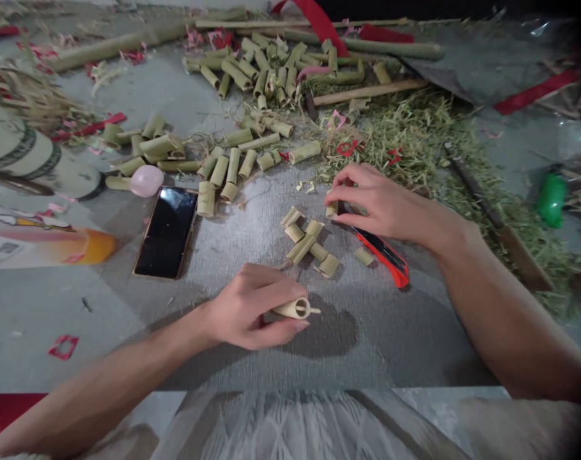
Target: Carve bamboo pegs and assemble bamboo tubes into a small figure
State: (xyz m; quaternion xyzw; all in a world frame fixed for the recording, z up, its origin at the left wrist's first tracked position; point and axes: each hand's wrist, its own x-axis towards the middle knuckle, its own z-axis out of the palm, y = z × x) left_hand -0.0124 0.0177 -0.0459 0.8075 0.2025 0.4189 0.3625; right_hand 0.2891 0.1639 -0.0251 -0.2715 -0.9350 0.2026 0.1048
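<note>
My left hand grips a short bamboo tube, its open end facing right with a thin stick poking out. Farther off to the right, my right hand has its fingertips closed on a small bamboo piece. Just below that hand lies a red and black utility knife, with a short bamboo offcut beside it. Between the hands, a cluster of joined or crossed bamboo pieces rests on the grey tabletop.
A phone lies at left, near a pink balloon-like object and rows of bamboo tubes. A bamboo pile is at the back. Shavings, a wooden-handled hammer and a long blade tool occupy the right.
</note>
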